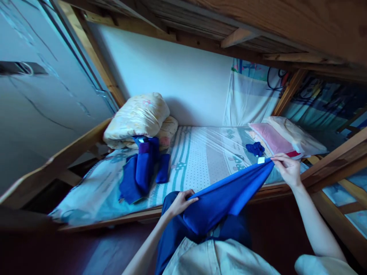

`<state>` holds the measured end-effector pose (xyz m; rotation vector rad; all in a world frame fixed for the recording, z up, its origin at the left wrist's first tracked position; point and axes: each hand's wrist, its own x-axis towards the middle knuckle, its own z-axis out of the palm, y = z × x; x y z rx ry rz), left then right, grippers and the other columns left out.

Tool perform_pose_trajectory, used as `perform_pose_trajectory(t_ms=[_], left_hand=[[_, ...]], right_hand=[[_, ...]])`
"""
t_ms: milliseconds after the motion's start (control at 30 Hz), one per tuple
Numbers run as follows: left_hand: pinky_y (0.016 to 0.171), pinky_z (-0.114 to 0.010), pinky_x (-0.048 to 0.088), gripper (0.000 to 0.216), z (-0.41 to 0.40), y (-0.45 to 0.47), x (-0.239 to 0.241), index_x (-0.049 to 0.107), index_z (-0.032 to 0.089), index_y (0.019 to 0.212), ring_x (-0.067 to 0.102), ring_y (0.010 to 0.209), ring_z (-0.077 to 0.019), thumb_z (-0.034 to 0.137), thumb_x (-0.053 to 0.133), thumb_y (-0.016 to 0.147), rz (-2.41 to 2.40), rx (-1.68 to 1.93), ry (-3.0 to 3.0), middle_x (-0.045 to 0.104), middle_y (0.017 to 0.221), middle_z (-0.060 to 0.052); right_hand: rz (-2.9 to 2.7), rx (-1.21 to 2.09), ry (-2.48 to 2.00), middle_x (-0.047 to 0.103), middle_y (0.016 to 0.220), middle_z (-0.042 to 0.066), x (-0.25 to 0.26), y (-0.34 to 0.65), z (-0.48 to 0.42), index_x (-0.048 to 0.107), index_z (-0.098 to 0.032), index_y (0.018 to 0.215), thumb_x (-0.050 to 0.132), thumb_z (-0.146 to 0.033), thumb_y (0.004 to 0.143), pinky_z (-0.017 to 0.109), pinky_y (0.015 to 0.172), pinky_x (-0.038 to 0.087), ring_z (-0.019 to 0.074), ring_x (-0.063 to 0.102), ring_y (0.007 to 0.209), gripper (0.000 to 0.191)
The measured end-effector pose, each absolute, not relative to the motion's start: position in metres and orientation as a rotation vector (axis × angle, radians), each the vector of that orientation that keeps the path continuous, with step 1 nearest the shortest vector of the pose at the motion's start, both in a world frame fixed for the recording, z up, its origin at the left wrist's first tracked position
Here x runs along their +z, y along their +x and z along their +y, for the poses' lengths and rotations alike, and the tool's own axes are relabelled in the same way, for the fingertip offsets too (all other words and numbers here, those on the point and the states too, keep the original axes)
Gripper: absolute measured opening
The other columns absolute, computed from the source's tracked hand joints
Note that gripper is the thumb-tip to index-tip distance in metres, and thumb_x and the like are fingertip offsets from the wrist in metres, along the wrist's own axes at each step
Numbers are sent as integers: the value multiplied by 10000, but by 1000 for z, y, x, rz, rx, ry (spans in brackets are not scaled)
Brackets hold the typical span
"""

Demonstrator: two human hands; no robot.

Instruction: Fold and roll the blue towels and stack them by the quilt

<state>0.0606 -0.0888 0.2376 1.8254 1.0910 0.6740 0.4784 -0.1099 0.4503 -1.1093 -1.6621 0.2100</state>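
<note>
Bedroom, fitted for sleeping. Mattress (197,160), sheeted; quilt (137,118), bundled, at mattress's left end; pillow (273,139), pink, at its right end; upper bunk (286,23), wooden, above it; hung cloth (246,95), behind its right half.

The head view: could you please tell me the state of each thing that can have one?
Blue cloth: pulled taut along its top edge, hanging loose below
Left hand: closed on the blue cloth
Right hand: pinching its other end
White tag: showing at the cloth's edge
Small dark-blue cloth: crumpled on the bed
Blue garments: lying in a pile
Quilt: bundled up
Bed sheet: spread out, partly wrinkled
Curtain: hanging
</note>
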Motion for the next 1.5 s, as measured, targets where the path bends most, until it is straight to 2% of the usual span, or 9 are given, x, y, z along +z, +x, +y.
perform_pose_trajectory(t_ms=[167, 333, 500, 600, 767, 1033, 1233, 1400, 1500], left_hand=[[633, -256, 434, 549, -78, 11, 255, 582, 183, 716, 513, 653, -140, 725, 589, 805, 1212, 699, 1854, 582, 677, 5], [610, -250, 444, 507, -73, -29, 278, 656, 184, 802, 535, 626, -147, 672, 535, 863, 1328, 645, 1966, 590, 650, 6], [827, -289, 538, 379, -68, -59, 274, 740, 217, 929, 675, 888, -218, 510, 501, 907, 1385, 587, 2202, 719, 921, -62], [834, -293, 561, 366, -60, -74, 262, 737, 203, 971, 673, 890, -207, 417, 440, 947, 1412, 741, 2359, 685, 933, -84], [754, -271, 578, 339, -44, -97, 260, 712, 184, 980, 660, 797, -175, 336, 409, 980, 1488, 1128, 2501, 647, 891, -77], [772, -296, 582, 301, -53, -114, 305, 667, 211, 966, 686, 813, -204, 337, 394, 975, 1674, 1124, 2513, 682, 868, -66], [644, -240, 563, 349, -70, -122, 329, 685, 249, 873, 695, 659, -164, 496, 444, 928, 1750, 1123, 2359, 747, 838, -18], [490, -245, 532, 394, -78, -132, 344, 719, 280, 814, 647, 489, -160, 618, 517, 824, 1757, 995, 2084, 727, 707, 18], [508, -285, 571, 436, -70, -134, 348, 727, 285, 813, 696, 527, -202, 672, 530, 771, 1762, 925, 1938, 739, 697, 16]], right_hand=[[-1560, -37, -1162, 740, 857, 68, 454, 520, -102, 788, -214, 817, 699, -353, 896, 347, 821, 620, 191, 716, 820, 183], [-1452, -136, -1241, 753, 887, 71, 444, 557, -104, 762, -208, 886, 716, -432, 882, 343, 798, 623, 199, 723, 812, 228], [-1599, -279, -1346, 772, 928, 73, 435, 562, -116, 766, -213, 1009, 634, -360, 940, 316, 777, 607, 189, 721, 777, 210], [-1704, -439, -1363, 772, 917, 65, 435, 557, -117, 782, -236, 922, 582, -291, 958, 315, 821, 594, 200, 731, 825, 211], [-1715, -496, -1418, 773, 870, 62, 433, 564, -108, 779, -218, 883, 564, -243, 933, 309, 769, 591, 209, 735, 790, 222], [-1652, -301, -1604, 793, 866, 80, 408, 596, -102, 789, -219, 851, 590, -325, 870, 346, 744, 589, 234, 730, 764, 227], [-1479, 280, -1706, 750, 653, 82, 393, 618, -110, 804, -177, 914, 702, -526, 781, 311, 573, 555, 240, 724, 617, 387], [-1384, 588, -1685, 768, 686, 118, 392, 634, -117, 789, -167, 870, 823, -650, 640, 345, 600, 595, 273, 751, 639, 536], [-1357, 674, -1684, 784, 740, 126, 391, 642, -115, 784, -175, 878, 847, -656, 612, 366, 665, 623, 282, 769, 691, 554]])
